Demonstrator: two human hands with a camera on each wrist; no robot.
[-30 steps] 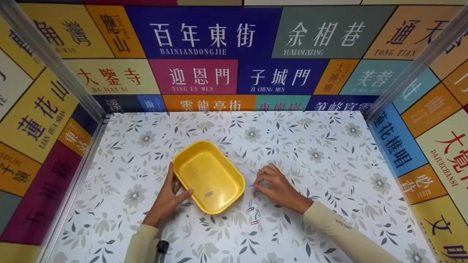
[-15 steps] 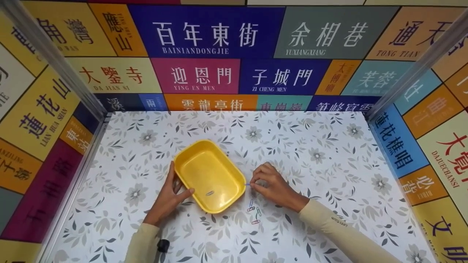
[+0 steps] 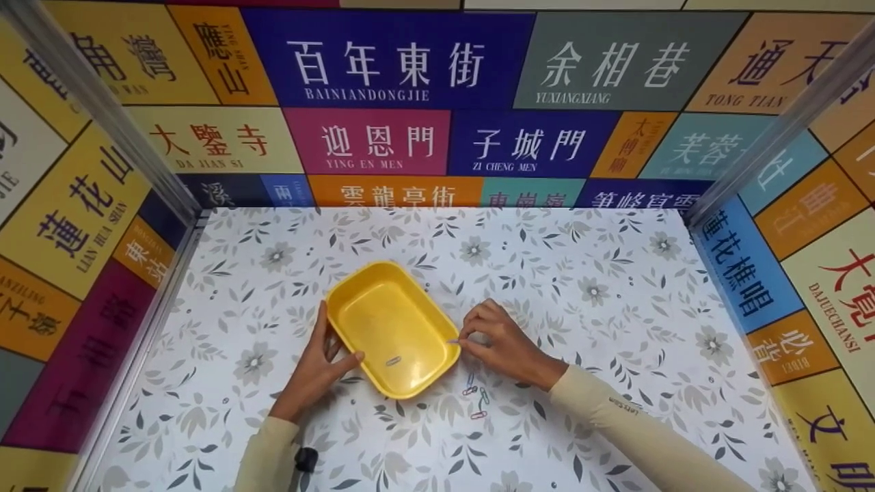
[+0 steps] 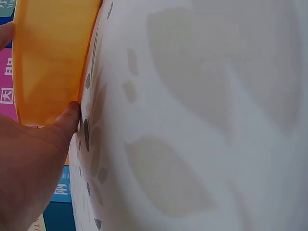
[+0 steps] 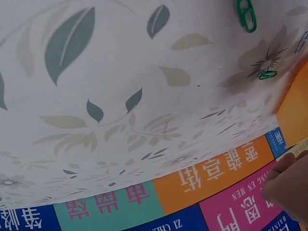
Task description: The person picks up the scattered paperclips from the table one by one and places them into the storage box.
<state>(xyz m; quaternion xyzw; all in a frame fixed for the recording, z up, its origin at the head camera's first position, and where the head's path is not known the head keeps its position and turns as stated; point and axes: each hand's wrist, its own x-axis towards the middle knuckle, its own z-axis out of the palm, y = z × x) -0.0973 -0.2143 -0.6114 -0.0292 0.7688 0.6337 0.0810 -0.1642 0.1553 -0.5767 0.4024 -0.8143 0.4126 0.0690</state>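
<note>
A yellow tray [image 3: 389, 321] sits on the flowered table top. My left hand [image 3: 321, 359] holds its near left corner, fingers along the side and thumb [image 4: 67, 120] against the tray wall [image 4: 48, 57]. My right hand [image 3: 462, 339] pinches a small paper clip [image 3: 452, 340] at the tray's right rim. One paper clip [image 3: 392, 361] lies inside the tray. Several coloured paper clips [image 3: 475, 400] lie on the table just below my right hand; the right wrist view shows two green clips [image 5: 246, 14] beside the tray's orange-looking edge [image 5: 293, 110].
The flowered table [image 3: 615, 307] is boxed in by sign-covered walls on the left [image 3: 75, 225], back [image 3: 437, 102] and right [image 3: 806, 260], with metal posts [image 3: 772, 123] at the back corners.
My right hand has moved left with the pinched paper clip, from the table beside the tray to the tray's right rim. The left hand and the tray have stayed put.
</note>
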